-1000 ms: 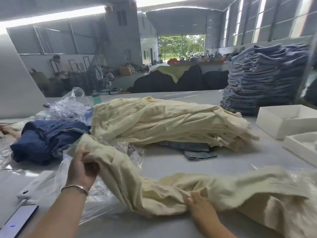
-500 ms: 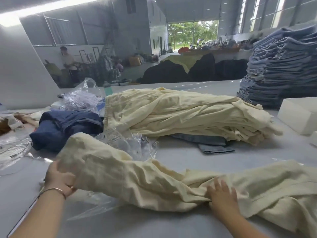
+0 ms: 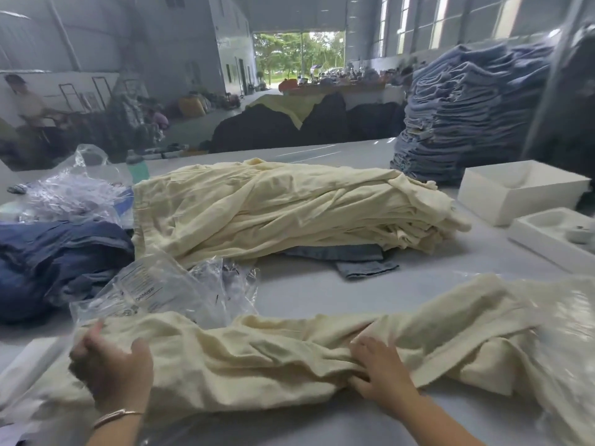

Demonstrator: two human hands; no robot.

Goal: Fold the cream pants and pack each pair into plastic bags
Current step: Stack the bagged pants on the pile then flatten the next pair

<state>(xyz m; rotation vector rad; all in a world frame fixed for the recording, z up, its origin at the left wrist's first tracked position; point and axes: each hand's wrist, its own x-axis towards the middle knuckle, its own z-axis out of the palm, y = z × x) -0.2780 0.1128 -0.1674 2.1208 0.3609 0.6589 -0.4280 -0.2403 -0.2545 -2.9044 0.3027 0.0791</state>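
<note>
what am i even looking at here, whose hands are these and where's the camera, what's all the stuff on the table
There is no machine here. A person wears a camera on the head, looking forward and down, so you see that person's own two arms from above. The single view shows a big grey table in a warehouse.

The left hand grips one end of a pair of cream pants stretched across the near edge. The right hand holds the fabric near the middle, fingers curled into a bunched fold.

Behind that lie a pile of cream pants, a crumpled plastic bag with printed text, dark blue garments at left, a tall stack of blue jeans at right, and a white box.

The job is folding each pair and bagging it; this pair is not yet folded.
</note>
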